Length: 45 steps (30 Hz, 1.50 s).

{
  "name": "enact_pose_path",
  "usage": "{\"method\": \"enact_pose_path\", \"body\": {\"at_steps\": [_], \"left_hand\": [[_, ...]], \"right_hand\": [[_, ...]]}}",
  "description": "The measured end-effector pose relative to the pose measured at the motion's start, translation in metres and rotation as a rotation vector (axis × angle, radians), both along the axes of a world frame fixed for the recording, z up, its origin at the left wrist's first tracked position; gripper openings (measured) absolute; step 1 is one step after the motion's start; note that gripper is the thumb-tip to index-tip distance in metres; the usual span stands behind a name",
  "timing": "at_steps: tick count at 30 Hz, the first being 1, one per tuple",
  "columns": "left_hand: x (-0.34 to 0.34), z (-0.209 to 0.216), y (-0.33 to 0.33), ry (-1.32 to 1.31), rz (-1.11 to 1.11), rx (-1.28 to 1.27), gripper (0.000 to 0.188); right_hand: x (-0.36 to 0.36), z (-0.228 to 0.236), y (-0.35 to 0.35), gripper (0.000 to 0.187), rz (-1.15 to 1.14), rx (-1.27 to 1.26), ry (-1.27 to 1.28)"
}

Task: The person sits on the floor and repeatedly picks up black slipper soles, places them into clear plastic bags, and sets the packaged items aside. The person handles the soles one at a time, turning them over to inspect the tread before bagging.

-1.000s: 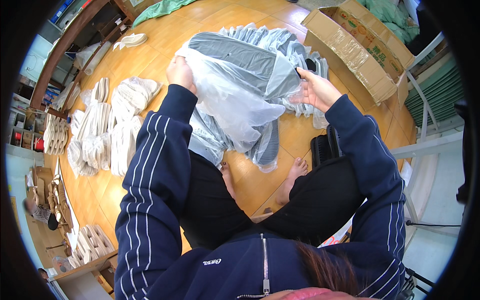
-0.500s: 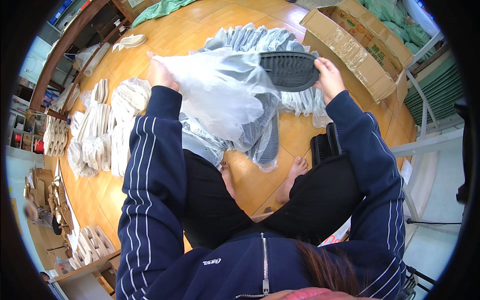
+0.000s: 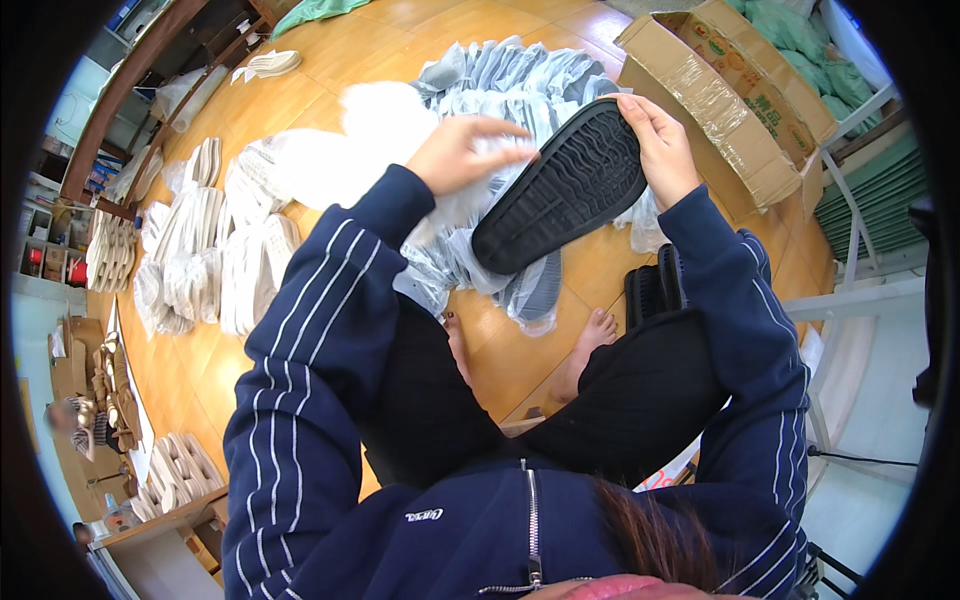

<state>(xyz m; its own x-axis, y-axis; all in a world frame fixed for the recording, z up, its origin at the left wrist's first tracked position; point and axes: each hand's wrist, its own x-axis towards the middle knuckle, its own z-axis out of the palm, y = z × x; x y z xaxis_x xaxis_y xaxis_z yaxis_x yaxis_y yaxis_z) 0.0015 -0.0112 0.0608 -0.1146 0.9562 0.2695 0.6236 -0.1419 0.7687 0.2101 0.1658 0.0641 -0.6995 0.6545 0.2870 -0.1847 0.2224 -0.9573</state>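
Observation:
A black ridged shoe sole (image 3: pixel 565 190) is held up at its upper end by my right hand (image 3: pixel 658 150), thumb and fingers closed on it. My left hand (image 3: pixel 465 152) is open, with fingers and thumb stretched toward the sole's left edge; whether they touch it I cannot tell. Behind that hand a thin whitish plastic bag (image 3: pixel 320 165) hangs or flies, bright and smeared. Below the sole lie several dark soles wrapped in clear plastic (image 3: pixel 535 295), and a row of wrapped ones (image 3: pixel 515 75) extends behind.
Bundles of cream soles (image 3: pixel 190 250) cover the floor at left. An open cardboard box (image 3: pixel 715 105) stands at far right. Black soles (image 3: pixel 655 285) rest beside my right knee. My bare feet (image 3: pixel 597 335) are on the tiled floor, and a metal frame (image 3: pixel 855 300) rises at right.
The sole has come out of the plastic bag and tilted, its lower end now toward me. My left hand has moved right to the sole; the bag has swung left.

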Motion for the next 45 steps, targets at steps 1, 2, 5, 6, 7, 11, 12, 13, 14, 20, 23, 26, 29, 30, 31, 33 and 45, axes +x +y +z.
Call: {"method": "enact_pose_path", "body": {"at_steps": [1, 2, 5, 6, 7, 11, 12, 13, 14, 20, 23, 26, 29, 30, 31, 33, 45], "left_hand": [[0.013, 0.009, -0.001, -0.073, -0.104, -0.175, 0.038], [0.022, 0.016, -0.001, -0.146, -0.207, -0.35, 0.035], [0.026, 0.009, 0.001, -0.409, -0.28, -0.332, 0.033], [0.023, 0.008, 0.001, -0.462, -0.224, -0.303, 0.032], [0.02, 0.006, 0.003, -0.515, -0.169, -0.273, 0.032], [0.003, 0.002, 0.007, -0.682, 0.11, -0.057, 0.03], [0.002, 0.003, 0.007, -0.728, 0.18, -0.009, 0.029], [0.001, 0.006, 0.006, -0.77, 0.25, 0.044, 0.029], [-0.002, 0.005, 0.006, -0.808, 0.308, 0.068, 0.023], [-0.029, -0.02, 0.011, -0.934, 0.435, 0.157, 0.036], [-0.024, -0.017, 0.011, -0.949, 0.435, 0.176, 0.035], [-0.02, -0.011, 0.009, -0.945, 0.436, 0.174, 0.031], [-0.003, 0.006, 0.009, -0.977, 0.437, 0.179, 0.023], [-0.008, 0.003, 0.008, -0.98, 0.419, 0.175, 0.022], [-0.014, -0.002, 0.008, -0.983, 0.4, 0.171, 0.022], [-0.019, -0.006, 0.008, -0.973, 0.368, 0.192, 0.025], [-0.032, -0.029, 0.026, -1.008, 0.408, 0.018, 0.067]], "right_hand": [[0.0, -0.001, -0.001, 0.03, 0.006, -0.065, 0.002], [0.001, -0.002, -0.001, 0.03, 0.012, -0.13, 0.004], [-0.002, -0.007, 0.005, 0.034, 0.017, -0.227, 0.013], [-0.002, -0.004, 0.005, 0.037, 0.001, -0.301, 0.007], [-0.002, 0.001, 0.005, 0.039, -0.016, -0.374, 0.0], [0.005, -0.003, 0.007, 0.042, 0.022, -0.371, -0.222], [0.005, -0.002, 0.001, 0.041, 0.033, -0.36, -0.29], [0.006, -0.004, 0.0, 0.04, 0.093, -0.349, -0.31], [0.005, -0.006, -0.001, 0.039, 0.153, -0.337, -0.329], [0.002, -0.005, -0.016, 0.032, 0.316, -0.26, -0.399], [-0.001, -0.011, -0.017, 0.032, 0.368, -0.257, -0.445], [-0.004, -0.01, -0.024, 0.039, 0.442, -0.202, -0.472], [-0.004, -0.003, -0.038, 0.057, 0.493, -0.034, -0.503], [-0.005, -0.003, -0.039, 0.058, 0.496, -0.008, -0.471], [-0.006, -0.004, -0.04, 0.059, 0.498, 0.018, -0.438], [-0.007, -0.004, -0.04, 0.059, 0.499, 0.044, -0.384], [-0.004, 0.006, -0.048, 0.048, 0.214, 0.666, -0.385]]}}
